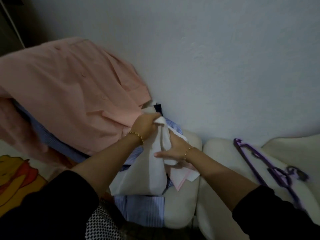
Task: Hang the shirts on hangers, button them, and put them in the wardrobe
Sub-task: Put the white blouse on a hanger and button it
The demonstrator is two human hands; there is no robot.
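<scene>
A white shirt [156, 172] hangs bunched over a pile of clothes on a cream sofa [181, 201]. My left hand [145, 126] grips the shirt's top end at the pile's peak. My right hand [174, 153] holds the same cloth lower down, thumb across it. A pink shirt [69, 87] lies spread over the left of the pile, above a blue striped shirt [57, 139]. Purple hangers [270, 172] lie on the sofa at the right.
A pale wall [207, 58] rises right behind the sofa. More striped [142, 207] and checked [102, 222] shirts lie at the pile's front. A yellow and red cartoon cushion [17, 175] sits at the left. A dark wardrobe edge [10, 23] shows in the top left corner.
</scene>
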